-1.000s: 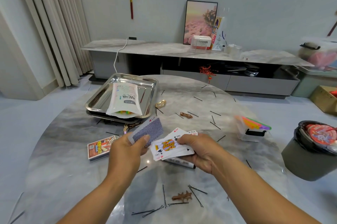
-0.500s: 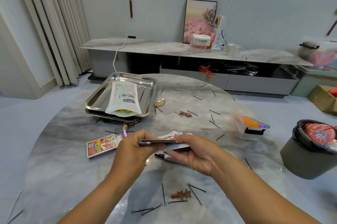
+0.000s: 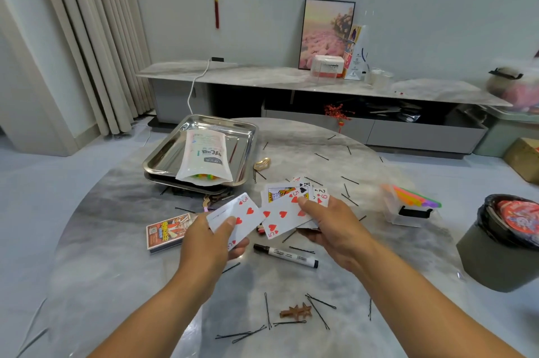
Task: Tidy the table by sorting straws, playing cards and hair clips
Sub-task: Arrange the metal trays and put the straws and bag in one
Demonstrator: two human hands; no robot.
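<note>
Head view: left hand (image 3: 214, 236) grip pinches three of hearts (image 3: 237, 216); right hand (image 3: 331, 222) grip clamps fanned cards (image 3: 287, 212).

Fanned cards (image 3: 294, 203) behind five of hearts mostly covered (only corners show); card box (image 3: 167, 231) print unreadable; bin (image 3: 501, 244) cut by right edge, contents perhaps wrappers.

The left hand (image 3: 213, 244) pinches a 3 of hearts (image 3: 236, 216) face up; the right hand (image 3: 332, 226) grips a fan of cards (image 3: 287, 209) above the marble table (image 3: 116, 241), a marker (image 3: 285, 255) lying below.
</note>
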